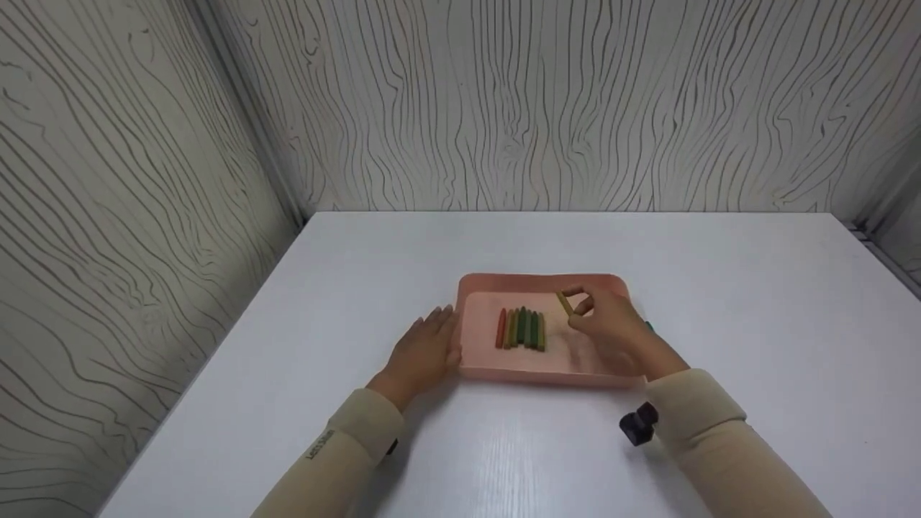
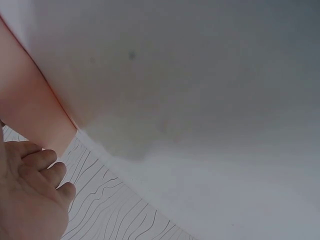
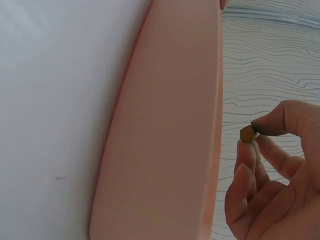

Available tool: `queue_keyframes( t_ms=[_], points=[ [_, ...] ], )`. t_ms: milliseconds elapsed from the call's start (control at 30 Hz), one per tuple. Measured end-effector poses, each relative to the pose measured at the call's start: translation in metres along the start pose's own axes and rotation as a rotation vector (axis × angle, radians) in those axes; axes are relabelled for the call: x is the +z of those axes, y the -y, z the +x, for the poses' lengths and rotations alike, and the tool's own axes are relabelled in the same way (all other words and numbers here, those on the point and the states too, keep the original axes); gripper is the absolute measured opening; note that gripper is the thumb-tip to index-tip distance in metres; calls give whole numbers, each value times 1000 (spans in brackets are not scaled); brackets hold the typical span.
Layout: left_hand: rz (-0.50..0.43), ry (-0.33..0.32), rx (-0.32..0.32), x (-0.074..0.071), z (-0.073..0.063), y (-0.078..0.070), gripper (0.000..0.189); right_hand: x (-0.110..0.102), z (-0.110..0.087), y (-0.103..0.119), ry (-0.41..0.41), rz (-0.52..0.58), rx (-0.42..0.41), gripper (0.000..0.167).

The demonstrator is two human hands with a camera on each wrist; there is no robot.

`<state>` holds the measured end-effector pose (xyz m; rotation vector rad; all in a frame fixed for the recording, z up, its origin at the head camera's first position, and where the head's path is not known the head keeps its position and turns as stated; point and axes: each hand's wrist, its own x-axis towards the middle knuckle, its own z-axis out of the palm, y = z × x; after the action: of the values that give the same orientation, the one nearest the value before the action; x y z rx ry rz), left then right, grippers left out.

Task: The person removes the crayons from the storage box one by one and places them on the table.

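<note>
A shallow pink tray [image 1: 541,283] lies on the white table with a row of crayons [image 1: 522,327], one red-orange and several olive and green, side by side on its floor. Above the tray's right part, my right hand [image 1: 610,320] pinches a yellowish crayon [image 1: 565,303] between thumb and fingers. In the right wrist view this crayon [image 3: 247,133] points its flat end at the camera, beyond the tray's wall [image 3: 160,130]. My left hand [image 1: 424,350] rests beside the tray's left side with fingers extended, touching it. Loosely bent fingers of the left hand [image 2: 37,195] show in the left wrist view.
A small green thing [image 1: 650,326] shows at the tray's right edge, mostly hidden by my right hand. Wood-grain patterned panels [image 1: 540,108] rise behind and to the left of the table [image 1: 388,252]. A black device [image 1: 637,424] hangs under my right sleeve.
</note>
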<state>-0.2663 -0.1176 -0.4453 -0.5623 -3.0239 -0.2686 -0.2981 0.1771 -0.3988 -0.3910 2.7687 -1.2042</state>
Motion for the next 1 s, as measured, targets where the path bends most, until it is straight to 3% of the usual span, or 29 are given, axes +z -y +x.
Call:
queue_keyframes(
  t_ms=[233,400,700,1000],
  points=[
    [22,-20,22,0,0,1,55,-21,-8,-3,-48,-24,-21,48],
    [17,-22,29,0,0,2,55,-36,-15,-11,-60,-26,22,49],
    [6,-34,37,1,2,3,54,-56,-23,-36,-62,-95,97,53],
    [-6,-20,31,1,1,2,55,-63,-33,-65,-76,-126,107,52]
  ],
)
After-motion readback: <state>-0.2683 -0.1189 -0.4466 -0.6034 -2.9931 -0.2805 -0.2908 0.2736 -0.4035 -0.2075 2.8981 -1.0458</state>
